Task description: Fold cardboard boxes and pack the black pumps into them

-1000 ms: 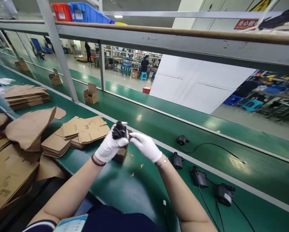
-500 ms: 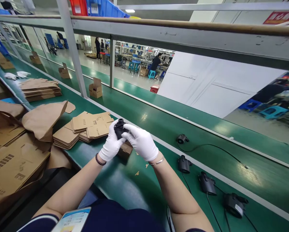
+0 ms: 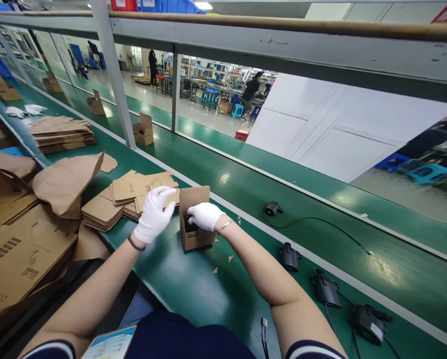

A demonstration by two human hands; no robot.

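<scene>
An open small cardboard box (image 3: 198, 241) stands upright on the green bench, its back flap raised. My right hand (image 3: 205, 216), in a white glove, reaches into the box opening with its fingers closed on a small black pump (image 3: 190, 225), mostly hidden by the hand and the box walls. To the left of the box, my gloved left hand (image 3: 154, 214) is raised over the bench, fingers apart and nothing in it. Just behind that hand lies a stack of flat folded cartons (image 3: 131, 187).
Several black pumps (image 3: 290, 257) with cables lie on the right, one (image 3: 272, 208) on the belt beyond the white strip. Open boxes (image 3: 143, 130) stand along the belt. Brown paper and flat cartons (image 3: 17, 259) fill the left side. A metal post (image 3: 113, 75) rises ahead.
Both hands held the black pump above the box; now the right hand has lowered it into the box. My left hand has let go and moved left.
</scene>
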